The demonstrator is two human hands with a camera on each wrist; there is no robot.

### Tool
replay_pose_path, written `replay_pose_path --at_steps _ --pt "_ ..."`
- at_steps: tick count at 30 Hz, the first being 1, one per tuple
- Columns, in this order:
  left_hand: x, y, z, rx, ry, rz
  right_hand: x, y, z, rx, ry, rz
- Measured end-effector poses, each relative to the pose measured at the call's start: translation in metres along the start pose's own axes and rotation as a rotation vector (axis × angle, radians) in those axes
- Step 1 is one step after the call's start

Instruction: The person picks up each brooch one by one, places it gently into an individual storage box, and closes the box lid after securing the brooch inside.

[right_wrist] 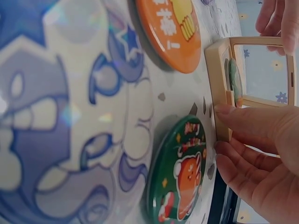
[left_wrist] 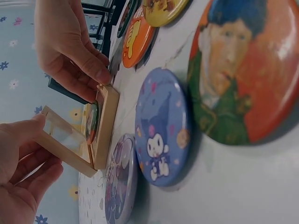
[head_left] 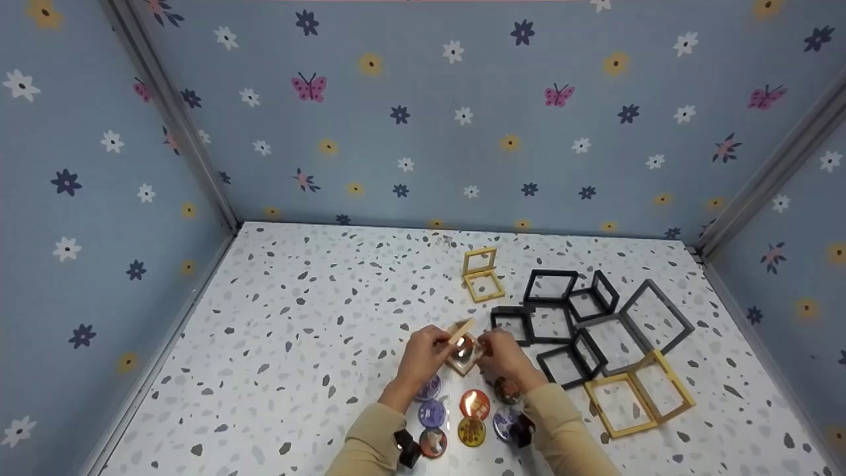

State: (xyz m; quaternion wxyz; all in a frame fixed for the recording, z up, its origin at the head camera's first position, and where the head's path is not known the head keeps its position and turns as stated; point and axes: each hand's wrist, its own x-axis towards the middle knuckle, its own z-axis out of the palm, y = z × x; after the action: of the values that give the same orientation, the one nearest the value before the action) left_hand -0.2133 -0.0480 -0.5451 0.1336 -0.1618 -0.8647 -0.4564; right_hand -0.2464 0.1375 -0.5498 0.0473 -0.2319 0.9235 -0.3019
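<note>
A small light-wood-coloured hinged display frame (left_wrist: 110, 119) with clear film panes stands part-open on the table. Its lid (left_wrist: 70, 145) tilts upward, and my left hand (head_left: 421, 360) pinches that lid by its edge between thumb and fingers. At the base's far corner, my right hand (head_left: 505, 357) grips the rim, thumb on one side and fingertips on the other, as the right wrist view (right_wrist: 261, 149) shows. Inside the base lies a round pin badge (right_wrist: 235, 77), green and orange at its edge; its face is mostly hidden.
Several round badges lie close in front: purple (head_left: 431, 414), orange (head_left: 474, 404), yellow (head_left: 471, 432), portrait (head_left: 433, 443) and green (right_wrist: 180, 170). Opened black frames (head_left: 552, 324), a grey frame (head_left: 654, 317) and a large yellow frame (head_left: 621, 406) spread rightward. A small yellow frame (head_left: 484, 285) stands behind.
</note>
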Motion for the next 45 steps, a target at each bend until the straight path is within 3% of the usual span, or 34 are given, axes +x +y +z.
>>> replay_pose_path --at_steps 5,15,20,27,32,39,45 --pt "0.0 0.003 0.003 0.042 -0.034 0.028 0.0 0.0 0.0 -0.011 0.026 -0.038" --pt "-0.006 0.008 0.011 0.213 -0.122 0.055 0.001 0.001 0.002 -0.022 0.02 -0.004" --pt "-0.006 0.009 0.015 0.316 -0.126 0.11 0.001 0.001 0.001 -0.029 0.012 0.023" --pt "-0.008 0.009 0.024 0.384 -0.139 0.179 0.002 0.003 0.002 -0.036 0.044 -0.037" --pt "-0.009 0.01 0.027 0.418 -0.13 0.185 0.002 0.003 0.003 -0.037 0.052 -0.059" --pt "-0.009 0.009 0.03 0.449 -0.112 0.211 0.002 0.002 0.002 -0.024 0.022 -0.015" --pt "-0.008 0.009 0.032 0.562 -0.115 0.243 0.002 0.001 0.001 -0.029 0.013 -0.011"
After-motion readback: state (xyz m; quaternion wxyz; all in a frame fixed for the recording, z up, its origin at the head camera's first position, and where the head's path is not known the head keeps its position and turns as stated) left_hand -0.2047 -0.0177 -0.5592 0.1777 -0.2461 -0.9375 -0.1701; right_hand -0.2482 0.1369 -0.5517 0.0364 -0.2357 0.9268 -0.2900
